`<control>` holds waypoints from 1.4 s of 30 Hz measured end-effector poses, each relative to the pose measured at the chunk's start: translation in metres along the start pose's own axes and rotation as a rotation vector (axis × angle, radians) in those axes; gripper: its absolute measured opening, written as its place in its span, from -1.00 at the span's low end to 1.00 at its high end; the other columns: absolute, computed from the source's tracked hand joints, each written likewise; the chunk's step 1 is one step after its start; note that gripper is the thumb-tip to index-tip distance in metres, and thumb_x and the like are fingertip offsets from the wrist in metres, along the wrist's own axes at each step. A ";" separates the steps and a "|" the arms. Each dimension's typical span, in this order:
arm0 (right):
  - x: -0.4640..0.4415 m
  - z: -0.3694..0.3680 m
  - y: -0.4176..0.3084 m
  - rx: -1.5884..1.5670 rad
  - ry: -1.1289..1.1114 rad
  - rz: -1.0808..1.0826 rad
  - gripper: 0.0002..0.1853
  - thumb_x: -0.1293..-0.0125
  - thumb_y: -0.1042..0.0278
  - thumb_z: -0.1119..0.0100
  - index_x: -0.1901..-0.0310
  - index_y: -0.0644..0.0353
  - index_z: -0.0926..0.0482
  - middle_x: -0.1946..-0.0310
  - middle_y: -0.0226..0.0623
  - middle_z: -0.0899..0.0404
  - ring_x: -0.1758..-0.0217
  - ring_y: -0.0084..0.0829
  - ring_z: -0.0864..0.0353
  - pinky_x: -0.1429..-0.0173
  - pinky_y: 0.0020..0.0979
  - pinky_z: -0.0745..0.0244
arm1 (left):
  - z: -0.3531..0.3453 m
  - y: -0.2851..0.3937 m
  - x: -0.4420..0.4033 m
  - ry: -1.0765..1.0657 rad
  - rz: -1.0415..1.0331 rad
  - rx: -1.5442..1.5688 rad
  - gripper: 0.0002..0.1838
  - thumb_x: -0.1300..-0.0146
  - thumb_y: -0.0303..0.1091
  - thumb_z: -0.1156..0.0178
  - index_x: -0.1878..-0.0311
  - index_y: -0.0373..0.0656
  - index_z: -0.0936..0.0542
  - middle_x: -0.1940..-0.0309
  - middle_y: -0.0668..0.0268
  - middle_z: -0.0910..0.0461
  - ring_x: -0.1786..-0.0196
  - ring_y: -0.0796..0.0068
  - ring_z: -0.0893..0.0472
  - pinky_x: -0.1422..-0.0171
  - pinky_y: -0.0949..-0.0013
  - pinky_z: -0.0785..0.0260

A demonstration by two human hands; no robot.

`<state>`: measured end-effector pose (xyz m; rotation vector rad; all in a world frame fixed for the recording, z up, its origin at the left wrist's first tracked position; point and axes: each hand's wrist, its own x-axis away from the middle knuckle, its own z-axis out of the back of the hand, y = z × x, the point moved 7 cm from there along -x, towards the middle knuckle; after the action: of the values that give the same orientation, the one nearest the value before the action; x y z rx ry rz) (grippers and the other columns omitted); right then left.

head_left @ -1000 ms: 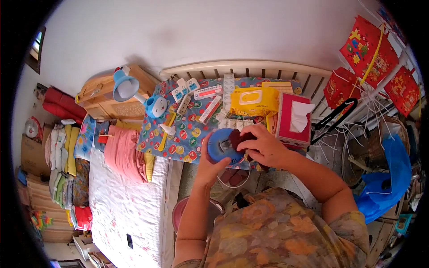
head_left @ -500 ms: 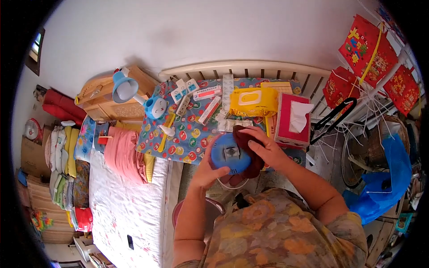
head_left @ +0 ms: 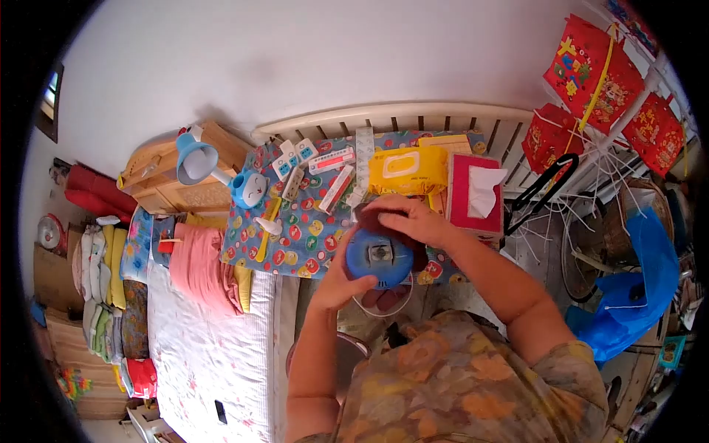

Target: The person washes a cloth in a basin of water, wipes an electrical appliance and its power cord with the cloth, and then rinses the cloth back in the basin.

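Note:
A round blue plastic object (head_left: 362,255) with a pale square fitting in its middle and dark slots near its rim is held up in front of the table; its exact kind I cannot tell. My left hand (head_left: 337,277) grips it along the left side, thumb across the near edge. Pressed against its far and right edge is a dark red cloth (head_left: 419,257), bunched under my right hand (head_left: 413,220), whose fingers curl over it. The object's underside is hidden.
On the patterned tablecloth (head_left: 303,236) stand a blue lamp (head_left: 251,190), power strips (head_left: 332,160), yellow wipes (head_left: 408,170) and a tissue box (head_left: 469,199). The bed (head_left: 207,354) lies left. A bucket (head_left: 347,358) stands below, a blue plastic bag (head_left: 628,295) to the right.
My right hand with the cloth has slid left along the blue object's far edge. The object is turned slightly, still in my left hand. The whole view has shifted a little.

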<state>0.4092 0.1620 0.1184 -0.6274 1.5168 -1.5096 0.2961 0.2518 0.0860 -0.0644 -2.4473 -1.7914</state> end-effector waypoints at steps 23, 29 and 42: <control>0.030 -0.005 0.017 -0.355 -0.058 -0.372 -0.63 -0.22 0.32 -0.05 -0.08 0.13 -0.40 0.00 -0.35 -0.42 -0.04 -0.50 -0.38 -0.16 -0.45 -0.27 | 0.002 -0.007 -0.003 -0.179 0.098 -0.027 0.11 0.32 -0.36 -0.40 -0.35 -0.10 0.05 -0.22 0.23 -0.17 -0.25 0.34 -0.22 -0.31 0.28 -0.05; 0.040 0.002 0.033 -0.478 0.250 -0.326 -0.62 -0.19 0.35 -0.09 -0.07 0.19 -0.42 0.08 -0.31 -0.50 0.05 -0.51 -0.45 -0.07 -0.47 -0.34 | 0.018 -0.006 -0.008 -0.019 -0.036 0.067 -0.09 0.10 -0.19 -0.34 -0.31 -0.12 -0.06 -0.16 0.24 -0.26 -0.20 0.40 -0.28 -0.21 0.34 -0.18; 0.055 -0.016 0.023 0.085 0.650 -0.116 -0.67 -0.17 0.32 -0.12 0.00 0.09 -0.47 0.01 -0.19 -0.25 -0.06 -0.23 -0.34 -0.13 -0.30 -0.30 | -0.001 -0.033 0.014 0.458 -0.056 0.252 -0.37 -0.26 -0.14 -0.01 -0.29 -0.01 0.04 -0.14 0.17 -0.22 -0.08 0.27 -0.39 0.04 0.21 -0.43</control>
<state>0.3739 0.1270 0.0818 -0.1717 1.8978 -1.9755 0.2794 0.2407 0.0569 0.3932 -2.3211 -1.3144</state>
